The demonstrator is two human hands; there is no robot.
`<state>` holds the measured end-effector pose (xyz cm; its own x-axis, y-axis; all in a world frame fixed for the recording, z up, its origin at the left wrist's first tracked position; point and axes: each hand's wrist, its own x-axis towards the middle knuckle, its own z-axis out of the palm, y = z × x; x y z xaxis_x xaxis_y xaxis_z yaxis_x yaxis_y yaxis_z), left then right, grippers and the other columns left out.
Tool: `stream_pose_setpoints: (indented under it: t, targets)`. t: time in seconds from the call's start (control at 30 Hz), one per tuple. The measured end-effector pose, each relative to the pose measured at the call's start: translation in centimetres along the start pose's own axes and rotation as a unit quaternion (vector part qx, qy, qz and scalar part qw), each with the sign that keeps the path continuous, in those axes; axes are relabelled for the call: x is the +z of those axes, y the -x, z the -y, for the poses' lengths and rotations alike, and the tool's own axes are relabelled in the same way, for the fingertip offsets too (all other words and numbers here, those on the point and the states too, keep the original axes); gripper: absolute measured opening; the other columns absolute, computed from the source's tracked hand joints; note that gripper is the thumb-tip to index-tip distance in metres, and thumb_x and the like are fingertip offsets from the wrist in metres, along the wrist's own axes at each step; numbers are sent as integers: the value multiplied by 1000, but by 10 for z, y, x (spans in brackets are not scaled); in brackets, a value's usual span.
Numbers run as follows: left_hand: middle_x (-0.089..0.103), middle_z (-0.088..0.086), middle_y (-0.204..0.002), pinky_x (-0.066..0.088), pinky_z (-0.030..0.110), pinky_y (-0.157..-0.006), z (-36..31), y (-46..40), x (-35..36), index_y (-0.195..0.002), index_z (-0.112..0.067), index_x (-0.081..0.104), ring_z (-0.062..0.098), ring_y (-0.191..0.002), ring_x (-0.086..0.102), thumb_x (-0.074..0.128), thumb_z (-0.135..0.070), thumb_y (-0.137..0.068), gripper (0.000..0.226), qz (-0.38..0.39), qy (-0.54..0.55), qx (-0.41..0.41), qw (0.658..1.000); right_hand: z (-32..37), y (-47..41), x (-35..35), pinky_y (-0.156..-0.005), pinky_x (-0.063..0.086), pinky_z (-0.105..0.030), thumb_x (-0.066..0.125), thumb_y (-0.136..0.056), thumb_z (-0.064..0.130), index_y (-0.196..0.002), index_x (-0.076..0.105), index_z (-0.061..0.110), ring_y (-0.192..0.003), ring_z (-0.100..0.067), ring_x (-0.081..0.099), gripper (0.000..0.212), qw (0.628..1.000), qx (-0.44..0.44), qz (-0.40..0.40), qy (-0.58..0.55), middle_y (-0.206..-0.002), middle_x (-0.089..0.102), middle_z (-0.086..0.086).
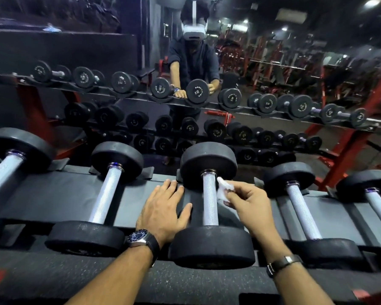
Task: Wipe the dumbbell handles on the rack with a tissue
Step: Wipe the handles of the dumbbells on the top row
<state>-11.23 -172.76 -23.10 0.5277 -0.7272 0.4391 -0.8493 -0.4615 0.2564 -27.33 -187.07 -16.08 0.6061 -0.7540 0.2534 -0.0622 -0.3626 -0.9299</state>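
Note:
Several black dumbbells with knurled silver handles lie side by side on the black rack (59, 194). The middle dumbbell's handle (209, 201) runs between my two hands. My right hand (248, 205) pinches a crumpled white tissue (223, 189) and holds it against the upper right side of that handle. Left of the handle, my left hand (163, 208) rests flat on the rack's tray with fingers straight and a watch on the wrist.
Neighbouring dumbbell handles lie to the left (107, 194) and right (299, 212). Behind the rack a mirror (295, 62) reflects the person, the racks and red gym machines. A speckled rubber ledge (75, 274) runs along the front.

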Motion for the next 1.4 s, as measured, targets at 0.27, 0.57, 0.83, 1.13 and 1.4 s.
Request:
stream_pose_setpoints:
  t: [0.27, 0.57, 0.83, 1.13, 1.4]
  targets:
    - [57, 6, -142, 27, 38, -116, -1, 0, -1, -133, -15, 63, 24, -139, 44, 43, -54, -90, 61, 0, -4, -6, 1000, 13, -2, 7, -79, 53, -18, 71, -83, 3, -98, 79, 26, -80, 4, 69, 28, 989, -62, 22, 135, -85, 73, 24]
    - [54, 5, -145, 21, 36, -117, -4, 2, -5, -135, -16, 62, 22, -142, 41, 40, -55, -90, 63, 4, -5, -6, 1000, 8, -5, 9, -65, 49, -16, 67, -83, 5, -86, 74, 25, -63, -1, 64, 21, 984, -60, 21, 169, -70, 71, 16]
    - [52, 5, -147, 20, 36, -118, -3, 1, -6, -137, -17, 60, 22, -143, 38, 38, -56, -90, 65, 14, -4, -7, 1000, 11, -4, 7, -70, 51, -12, 66, -83, 1, -88, 75, 20, -71, 0, 68, 22, 991, -44, 14, 129, -76, 73, 14]
    - [55, 7, -144, 26, 39, -116, -1, 0, -3, -134, -15, 62, 24, -140, 43, 41, -55, -90, 63, 11, -6, -4, 1000, 17, 3, 4, -65, 49, -14, 70, -79, 5, -75, 71, 31, -62, 2, 65, 26, 984, -27, 44, 168, -71, 72, 19]
    - [55, 8, -143, 30, 42, -116, -1, 0, -3, -133, -14, 63, 26, -140, 43, 41, -54, -90, 63, 11, -5, -4, 1000, 29, 9, -3, -72, 59, -27, 73, -81, 4, -75, 77, 20, -63, -9, 70, 17, 994, 1, 60, 97, -65, 73, 0]
